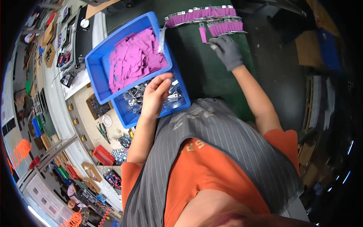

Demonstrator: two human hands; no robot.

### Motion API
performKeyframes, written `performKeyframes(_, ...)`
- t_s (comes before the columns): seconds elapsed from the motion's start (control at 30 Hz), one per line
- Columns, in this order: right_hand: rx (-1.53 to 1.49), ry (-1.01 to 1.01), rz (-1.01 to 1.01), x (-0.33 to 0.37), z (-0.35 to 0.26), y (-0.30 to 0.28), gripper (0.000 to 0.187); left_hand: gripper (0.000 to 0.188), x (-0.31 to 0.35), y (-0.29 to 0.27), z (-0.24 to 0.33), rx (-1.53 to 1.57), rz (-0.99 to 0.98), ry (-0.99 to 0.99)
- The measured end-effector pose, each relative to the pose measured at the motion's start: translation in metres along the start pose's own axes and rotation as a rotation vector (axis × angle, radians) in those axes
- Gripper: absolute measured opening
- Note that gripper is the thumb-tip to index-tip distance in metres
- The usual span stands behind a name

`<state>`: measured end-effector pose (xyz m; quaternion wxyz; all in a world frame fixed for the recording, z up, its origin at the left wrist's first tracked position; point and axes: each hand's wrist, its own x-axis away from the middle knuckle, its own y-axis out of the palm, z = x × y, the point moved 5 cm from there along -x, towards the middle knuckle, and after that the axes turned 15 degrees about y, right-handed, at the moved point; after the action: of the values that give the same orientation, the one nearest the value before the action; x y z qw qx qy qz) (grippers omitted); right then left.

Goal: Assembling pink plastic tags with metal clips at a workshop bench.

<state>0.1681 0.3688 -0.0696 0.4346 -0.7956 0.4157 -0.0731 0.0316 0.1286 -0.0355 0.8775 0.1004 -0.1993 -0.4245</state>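
Observation:
My left hand [155, 94], bare, is raised over the near blue bin [130, 120], its fingers pinched at something small and dark that I cannot make out. Loose metal terminals [174, 94] lie in that bin. My right hand [228, 53] wears a grey glove and reaches to the far side of the green table. Its closed fingertips are at the lower end of a purple strip with a metal tab [203, 34]. Beside it, similar strips stand close together in a short row [227, 28], with a longer row [200, 15] behind.
A second blue bin [94, 60], heaped with flat purple pieces [136, 56], rests tilted on the near bin. A metal strip [162, 39] leans at its right rim. To the left, a workbench holds pliers [103, 132], a red box [103, 155] and a tray of small parts [99, 106].

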Motion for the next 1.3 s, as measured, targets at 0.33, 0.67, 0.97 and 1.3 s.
performKeyframes(0.33,0.437,0.229,-0.029,-0.043,0.112,0.058,0.020,0.013,0.011,-0.002,-0.024,-0.062,0.007,-0.083)
performKeyframes(0.67,0.271,0.106,-0.115,-0.038,0.061,0.058,0.029,0.014,0.040,-0.035,-0.023,-0.296,-0.062,-0.005)
performKeyframes(0.97,0.310,-0.449,-0.788,0.086,-0.159,0.119,0.022,0.015,0.050,-0.102,0.016,-0.472,0.214,0.167)
performKeyframes(1.3,0.473,-0.151,-0.728,0.072,-0.151,0.220,0.033,0.012,0.041,-0.131,0.076,-0.846,0.320,0.495)
